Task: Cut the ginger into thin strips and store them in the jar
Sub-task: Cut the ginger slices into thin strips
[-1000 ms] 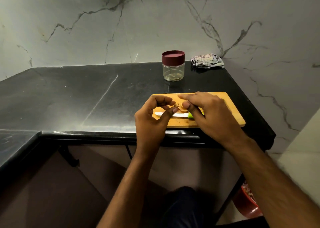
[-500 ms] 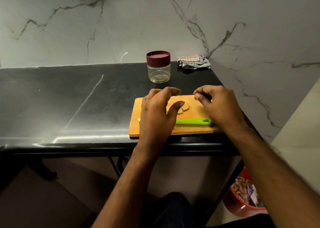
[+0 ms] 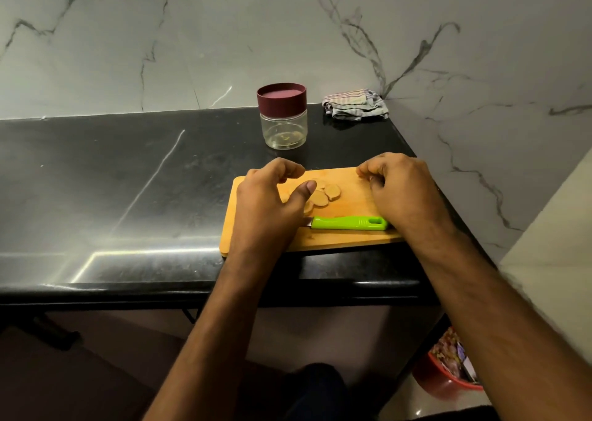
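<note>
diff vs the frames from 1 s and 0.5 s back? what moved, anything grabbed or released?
Both hands came off the ginger slices: a second ago their fingertips met over them; now the left hand hovers beside the slices and the right hand has drawn back to the right end of the cutting board, neither holding anything. The knife still lies on the board, and the jar stays lidded behind it.

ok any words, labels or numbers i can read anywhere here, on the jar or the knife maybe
None can be read.
jar: clear wall and maroon lid bear no label.
knife: green handle shows moulded ridges only, no brand.
red bin under the counter: printed scraps inside, too small and blurred to read.
</note>
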Motion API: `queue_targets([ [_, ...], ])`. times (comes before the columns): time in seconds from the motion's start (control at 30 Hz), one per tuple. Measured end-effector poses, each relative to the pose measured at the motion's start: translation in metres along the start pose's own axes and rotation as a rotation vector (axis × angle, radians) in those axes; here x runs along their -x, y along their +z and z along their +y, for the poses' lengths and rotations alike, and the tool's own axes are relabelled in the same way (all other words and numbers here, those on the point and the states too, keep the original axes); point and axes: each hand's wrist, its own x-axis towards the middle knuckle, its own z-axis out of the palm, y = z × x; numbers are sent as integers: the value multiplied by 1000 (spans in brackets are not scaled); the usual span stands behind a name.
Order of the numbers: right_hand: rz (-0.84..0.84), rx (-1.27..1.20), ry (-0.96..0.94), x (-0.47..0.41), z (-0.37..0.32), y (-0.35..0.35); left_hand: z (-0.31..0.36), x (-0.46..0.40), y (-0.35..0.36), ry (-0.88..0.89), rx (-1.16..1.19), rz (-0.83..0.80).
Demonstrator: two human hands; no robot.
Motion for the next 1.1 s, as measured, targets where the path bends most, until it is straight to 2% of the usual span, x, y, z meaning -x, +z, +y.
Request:
queue_targets([
  [0.13,38,49,58,3,5,4,-2,2,-1,-17,24,28],
  [0.27,90,3,33,6,3,2,-1,5,-2,-17,19,47],
  [0.4,126,-26,-34,12,-1,-3,2,10,-4,-5,3,57],
  [0.57,196,-124,-224,26,-12,-15,5,20,-11,-7,17,59],
  [0.7,65,-222,-403,46,-27,-23,0,32,-21,-50,75,81],
  [0.8,-73,-112,-549,59,-36,-20,-12,40,-32,-88,69,82],
  [0.93,-183,-63,-555,57,-40,-14,-18,42,-41,-187,119,50],
  [1.1,-223,-56,-530,56,-36,-9,-14,44,-36,-161,21,-11],
])
